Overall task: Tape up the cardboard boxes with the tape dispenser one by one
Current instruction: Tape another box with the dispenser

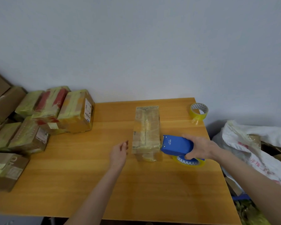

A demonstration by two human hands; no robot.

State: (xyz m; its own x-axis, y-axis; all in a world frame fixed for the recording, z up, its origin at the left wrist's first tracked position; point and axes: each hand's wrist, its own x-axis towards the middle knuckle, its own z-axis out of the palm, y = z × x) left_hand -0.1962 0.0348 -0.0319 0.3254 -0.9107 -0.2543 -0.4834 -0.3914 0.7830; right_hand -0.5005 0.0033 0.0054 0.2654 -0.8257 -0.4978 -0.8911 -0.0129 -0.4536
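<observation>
— From the head view, where does the box (pixel 146 129) sit?
— Near the middle of the table (pixel 104 176), its long side running away from the person, its top covered in clear tape.
— And the dispenser (pixel 175 144)?
— Just right of the box, its front edge at the box's near right side; whether they touch cannot be told. The right hand (pixel 199 147) grips its blue body, with the tape (pixel 189 162) showing below the fingers.
— The left hand (pixel 118 151)?
— It holds nothing. The fingers are loose and point at the box from just left of it, a small gap between them.
— What else is there?
— Taped boxes (pixel 76 111) are piled at the table's left end. A spare roll (pixel 199 111) stands at the far right corner, and a white bag (pixel 250 140) lies beyond the right edge.
</observation>
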